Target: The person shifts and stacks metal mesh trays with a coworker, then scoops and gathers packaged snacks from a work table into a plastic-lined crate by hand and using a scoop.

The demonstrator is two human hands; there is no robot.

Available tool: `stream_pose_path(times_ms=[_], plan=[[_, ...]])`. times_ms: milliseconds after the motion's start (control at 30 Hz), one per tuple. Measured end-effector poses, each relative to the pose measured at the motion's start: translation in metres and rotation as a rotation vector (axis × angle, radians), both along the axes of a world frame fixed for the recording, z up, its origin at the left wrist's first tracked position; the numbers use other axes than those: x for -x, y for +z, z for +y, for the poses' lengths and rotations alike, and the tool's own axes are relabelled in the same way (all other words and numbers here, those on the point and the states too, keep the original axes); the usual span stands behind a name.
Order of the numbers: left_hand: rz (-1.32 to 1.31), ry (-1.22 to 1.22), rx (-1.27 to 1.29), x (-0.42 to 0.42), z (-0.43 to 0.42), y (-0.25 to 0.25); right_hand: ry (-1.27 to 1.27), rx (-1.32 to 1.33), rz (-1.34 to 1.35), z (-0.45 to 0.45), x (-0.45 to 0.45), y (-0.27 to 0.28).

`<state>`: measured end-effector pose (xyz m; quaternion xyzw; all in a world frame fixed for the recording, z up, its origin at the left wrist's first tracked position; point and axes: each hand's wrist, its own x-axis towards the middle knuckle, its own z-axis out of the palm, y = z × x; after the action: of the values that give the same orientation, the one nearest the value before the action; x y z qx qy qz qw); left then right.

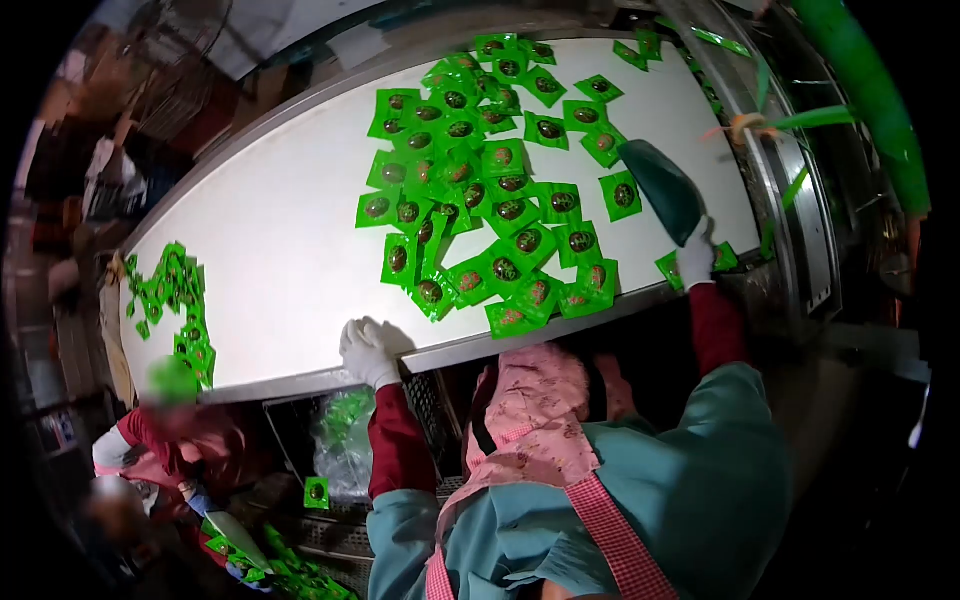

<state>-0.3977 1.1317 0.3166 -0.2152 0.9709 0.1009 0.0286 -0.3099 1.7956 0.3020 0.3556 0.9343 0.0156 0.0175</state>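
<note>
My right hand point(695, 258), in a white glove, is closed on a dark green scoop point(660, 188) at the right side of the white table point(290, 230). The scoop lies tilted over the tabletop, beside a single green packet point(622, 195). Small green packets point(506, 268) with dark round prints are spread in a loose pile left of the scoop. My left hand point(368, 353), also gloved, rests on the table's near edge, left of the pile. Its fingers lie loosely on the surface and hold nothing.
More packets point(180, 290) lie at the table's left end. A co-worker at lower left holds a pale scoop point(238, 540) over further packets. Below the near edge hangs a clear plastic bag point(343, 440). A metal frame point(800, 190) borders the right end.
</note>
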Motion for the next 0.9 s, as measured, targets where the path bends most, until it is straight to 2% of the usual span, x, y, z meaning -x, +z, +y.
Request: stream_pose_path(times_ms=[33, 67, 100, 133, 233, 333, 433, 467, 533, 600, 667, 700, 767, 900], plan=[[0.046, -0.117, 0.057, 0.004, 0.023, 0.035, 0.083, -0.085, -0.033, -0.010, 0.009, -0.008], [0.122, -0.080, 0.026, 0.002, 0.043, 0.049, 0.135, -0.133, -0.049, -0.024, 0.014, -0.009], [0.181, -0.101, 0.032, 0.000, 0.047, 0.038, 0.186, -0.140, -0.048, -0.045, 0.023, -0.007], [0.240, -0.127, 0.037, -0.001, 0.049, 0.026, 0.214, -0.091, -0.047, -0.067, 0.030, -0.001], [0.244, -0.113, 0.031, -0.005, 0.082, 0.042, 0.248, 0.187, -0.036, -0.137, 0.044, 0.023], [0.311, -0.105, 0.018, -0.005, 0.109, 0.037, 0.318, 0.412, -0.042, -0.192, 0.059, 0.035], [0.381, -0.100, 0.022, -0.003, 0.126, 0.038, 0.458, 0.536, -0.002, -0.231, 0.074, 0.027], [0.412, -0.106, 0.023, -0.002, 0.123, 0.041, 0.519, 0.533, 0.056, -0.249, 0.080, 0.041], [0.407, -0.128, 0.025, -0.004, 0.125, 0.040, 0.643, 0.632, -0.080, -0.260, 0.100, 0.052], [0.387, -0.196, -0.002, -0.001, 0.123, 0.040, 0.672, 0.710, -0.059, -0.245, 0.128, 0.071], [0.385, -0.212, 0.006, -0.001, 0.115, 0.033, 0.584, 0.777, -0.085, -0.204, 0.161, 0.094], [0.378, -0.209, 0.023, 0.000, 0.116, 0.033, 0.450, 0.731, 0.150, -0.174, 0.172, 0.061], [0.343, -0.203, 0.032, -0.009, 0.119, 0.037, 0.252, 0.611, 0.384, -0.091, 0.199, 0.032], [0.313, -0.221, 0.058, -0.011, 0.117, 0.034, -0.108, 0.200, 0.394, 0.138, 0.262, -0.017]])
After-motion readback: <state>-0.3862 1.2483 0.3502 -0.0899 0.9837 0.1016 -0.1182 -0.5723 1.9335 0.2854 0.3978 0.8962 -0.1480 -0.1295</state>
